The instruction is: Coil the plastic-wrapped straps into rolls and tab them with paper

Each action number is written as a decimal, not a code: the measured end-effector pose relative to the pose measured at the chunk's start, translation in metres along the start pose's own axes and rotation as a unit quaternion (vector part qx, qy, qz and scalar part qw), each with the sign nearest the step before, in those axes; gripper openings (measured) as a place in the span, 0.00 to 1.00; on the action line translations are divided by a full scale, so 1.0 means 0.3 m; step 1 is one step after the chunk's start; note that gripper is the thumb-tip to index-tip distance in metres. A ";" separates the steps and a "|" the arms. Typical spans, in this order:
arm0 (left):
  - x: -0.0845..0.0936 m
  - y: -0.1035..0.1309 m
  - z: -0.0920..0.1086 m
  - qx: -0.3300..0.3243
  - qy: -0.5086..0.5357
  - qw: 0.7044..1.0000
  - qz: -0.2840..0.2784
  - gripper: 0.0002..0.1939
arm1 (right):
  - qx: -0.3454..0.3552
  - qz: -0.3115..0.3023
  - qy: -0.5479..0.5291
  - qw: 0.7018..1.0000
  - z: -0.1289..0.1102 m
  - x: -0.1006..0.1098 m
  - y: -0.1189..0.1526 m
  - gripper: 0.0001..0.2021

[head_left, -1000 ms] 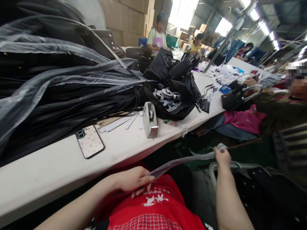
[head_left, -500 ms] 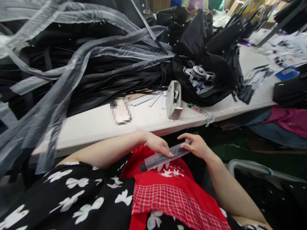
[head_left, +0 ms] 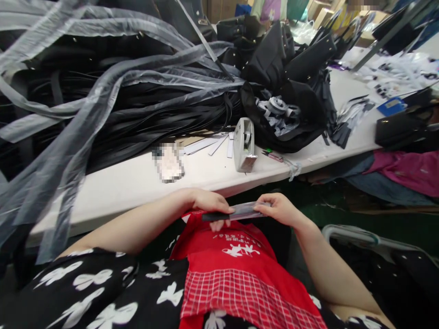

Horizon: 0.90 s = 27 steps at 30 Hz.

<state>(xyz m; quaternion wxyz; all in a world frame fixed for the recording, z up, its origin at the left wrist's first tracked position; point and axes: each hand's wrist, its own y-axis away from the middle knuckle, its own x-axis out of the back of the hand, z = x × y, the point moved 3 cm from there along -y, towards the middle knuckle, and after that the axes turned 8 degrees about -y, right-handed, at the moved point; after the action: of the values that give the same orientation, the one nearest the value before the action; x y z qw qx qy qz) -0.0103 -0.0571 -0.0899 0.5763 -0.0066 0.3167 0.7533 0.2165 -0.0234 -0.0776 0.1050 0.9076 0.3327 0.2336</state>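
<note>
Over the red apron (head_left: 233,260), at the front of my body, a short black strap (head_left: 215,217) is held level, partly inside a clear plastic sleeve (head_left: 245,210). My left hand (head_left: 213,203) is closed on the strap near the sleeve's mouth, thumb on top and fingers underneath. Bare strap sticks out to the left of that hand. At the sleeve's other end, my right hand (head_left: 279,208) pinches the plastic between thumb and fingers. How far the strap reaches inside the sleeve is hard to make out.
A tape dispenser (head_left: 244,146), a blurred-out phone (head_left: 169,164), pale strips (head_left: 202,145) and small pink-handled snips (head_left: 273,156) lie on the white table (head_left: 113,192). Behind are long black straps (head_left: 164,119), plastic sleeving (head_left: 109,82) and a black bag (head_left: 291,137) holding grey-white pieces.
More bare black strap shows at the left end, and the plastic sleeve sits further right along it. The strap has turned from slanted to nearly level. My left hand has shifted slightly left.
</note>
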 end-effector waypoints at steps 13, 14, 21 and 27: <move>0.117 0.071 0.264 -0.355 0.391 0.816 0.233 0.16 | 0.068 -0.035 0.006 0.997 -0.136 -0.156 -0.054 0.12; 0.131 0.060 0.292 -0.387 0.401 0.790 0.257 0.15 | 0.075 -0.047 -0.032 0.996 -0.156 -0.183 -0.063 0.12; 0.130 -0.015 0.340 -0.374 0.036 0.794 0.478 0.12 | 0.122 -0.047 -0.267 0.955 -0.233 -0.143 -0.067 0.21; 0.005 -0.052 0.257 -0.151 -0.498 0.727 0.448 0.18 | 0.078 0.074 -0.401 0.910 -0.149 0.025 -0.051 0.21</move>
<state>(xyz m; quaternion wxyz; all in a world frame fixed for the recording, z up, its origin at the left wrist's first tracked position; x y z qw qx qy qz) 0.0302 -0.0163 -0.0361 0.2381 0.4251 -0.1681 0.8569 0.1909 -0.0054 -0.0413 0.1413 0.9521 0.2117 -0.1696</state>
